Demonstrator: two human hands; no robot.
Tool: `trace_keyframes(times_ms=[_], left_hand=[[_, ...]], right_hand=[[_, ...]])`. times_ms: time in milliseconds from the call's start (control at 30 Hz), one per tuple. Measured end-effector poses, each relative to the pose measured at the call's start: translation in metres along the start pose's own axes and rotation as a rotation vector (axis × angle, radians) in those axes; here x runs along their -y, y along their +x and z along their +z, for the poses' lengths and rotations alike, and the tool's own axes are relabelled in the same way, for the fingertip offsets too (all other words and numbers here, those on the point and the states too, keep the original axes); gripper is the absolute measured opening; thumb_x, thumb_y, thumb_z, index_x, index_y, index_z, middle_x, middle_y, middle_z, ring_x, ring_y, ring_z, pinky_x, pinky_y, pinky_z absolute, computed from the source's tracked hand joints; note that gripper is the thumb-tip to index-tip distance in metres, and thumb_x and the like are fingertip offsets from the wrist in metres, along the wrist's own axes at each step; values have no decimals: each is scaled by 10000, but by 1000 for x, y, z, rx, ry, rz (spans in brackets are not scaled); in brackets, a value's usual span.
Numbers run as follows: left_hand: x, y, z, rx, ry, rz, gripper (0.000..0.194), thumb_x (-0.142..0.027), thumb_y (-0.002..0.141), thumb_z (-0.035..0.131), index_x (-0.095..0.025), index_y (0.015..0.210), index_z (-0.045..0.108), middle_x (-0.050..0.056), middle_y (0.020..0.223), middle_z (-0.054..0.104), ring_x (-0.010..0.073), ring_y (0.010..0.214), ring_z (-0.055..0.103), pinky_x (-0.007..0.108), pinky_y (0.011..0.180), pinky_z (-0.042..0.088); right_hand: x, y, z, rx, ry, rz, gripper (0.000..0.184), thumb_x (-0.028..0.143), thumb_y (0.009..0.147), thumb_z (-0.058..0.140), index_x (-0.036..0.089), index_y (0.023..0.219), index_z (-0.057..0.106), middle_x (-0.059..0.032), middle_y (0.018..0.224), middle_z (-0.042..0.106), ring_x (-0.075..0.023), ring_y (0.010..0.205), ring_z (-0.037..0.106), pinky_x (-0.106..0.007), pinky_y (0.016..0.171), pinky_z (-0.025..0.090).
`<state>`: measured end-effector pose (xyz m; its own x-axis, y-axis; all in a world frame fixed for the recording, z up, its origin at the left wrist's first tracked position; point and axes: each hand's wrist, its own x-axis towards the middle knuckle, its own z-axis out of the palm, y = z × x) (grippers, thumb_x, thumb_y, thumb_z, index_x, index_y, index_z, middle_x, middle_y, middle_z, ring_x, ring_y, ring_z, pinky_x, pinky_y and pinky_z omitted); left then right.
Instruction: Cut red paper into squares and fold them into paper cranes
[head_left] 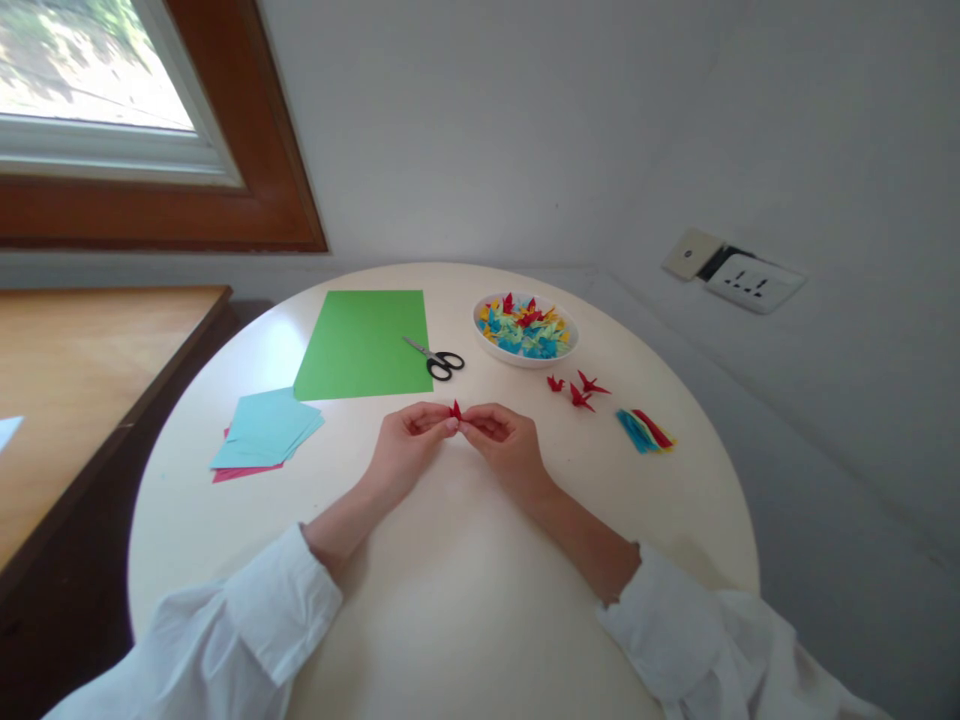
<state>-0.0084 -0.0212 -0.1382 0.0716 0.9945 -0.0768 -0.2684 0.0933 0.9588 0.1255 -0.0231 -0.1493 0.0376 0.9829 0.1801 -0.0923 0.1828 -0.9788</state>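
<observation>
Between my fingertips, above the middle of the round table, is a small red folded paper crane (456,409), its pointed tip sticking up. My left hand (412,440) pinches it from the left side. From the right, my right hand (506,440) pinches it too, so both hands are closed on it and the fingers hide most of its lower part. Just beyond my hands lies a pair of black-handled scissors (439,362), its blades over the edge of a green paper sheet (367,340). Several red paper cranes (580,397) sit to the right.
A white bowl (525,360) full of colourful folded cranes stands at the back of the white table (450,620). Coloured paper strips (645,431) lie at the right. Light blue paper squares (266,428) overlap pink paper (247,473) at the left. A wall socket (754,280) is at the right.
</observation>
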Motion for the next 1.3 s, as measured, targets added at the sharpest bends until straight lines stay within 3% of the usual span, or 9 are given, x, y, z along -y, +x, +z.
trace_keyframes(times_ms=[200, 633, 867, 1067, 1300], left_hand=[[1, 0, 1, -17, 21, 68, 235, -250, 549, 773, -150, 679, 605, -8, 629, 651, 118, 625, 587, 250, 648, 436], [1, 0, -1, -58, 236, 138, 147, -281, 623, 703, -143, 665, 676, 25, 651, 670, 124, 607, 559, 243, 606, 415], [-1, 0, 1, -57, 57, 62, 257, -258, 563, 747, -149, 766, 632, 4, 648, 664, 118, 613, 579, 246, 634, 433], [-3, -1, 2, 0, -33, -49, 150, -196, 562, 703, -133, 691, 659, 11, 669, 657, 111, 643, 575, 251, 682, 448], [-1, 1, -3, 97, -114, -60, 179, -220, 568, 755, -135, 684, 649, 7, 660, 638, 101, 641, 569, 233, 664, 442]], right_hand=[[0, -1, 2, -17, 3, 18, 113, 221, 591, 704, 173, 674, 644, -15, 676, 683, -145, 637, 643, -278, 651, 535], [-1, 0, 3, -21, 40, 33, 132, 216, 583, 712, 180, 693, 648, -12, 694, 685, -140, 656, 639, -275, 666, 528], [0, -1, 3, -16, 29, 38, 142, 221, 583, 717, 175, 696, 646, -10, 692, 683, -135, 651, 635, -268, 665, 531], [0, -3, 3, 33, 6, 31, 136, 228, 589, 712, 182, 700, 649, -11, 699, 686, -145, 662, 642, -290, 693, 547], [1, -3, 1, 32, -22, 2, 120, 232, 610, 701, 181, 707, 652, -14, 702, 683, -150, 660, 642, -295, 684, 551]])
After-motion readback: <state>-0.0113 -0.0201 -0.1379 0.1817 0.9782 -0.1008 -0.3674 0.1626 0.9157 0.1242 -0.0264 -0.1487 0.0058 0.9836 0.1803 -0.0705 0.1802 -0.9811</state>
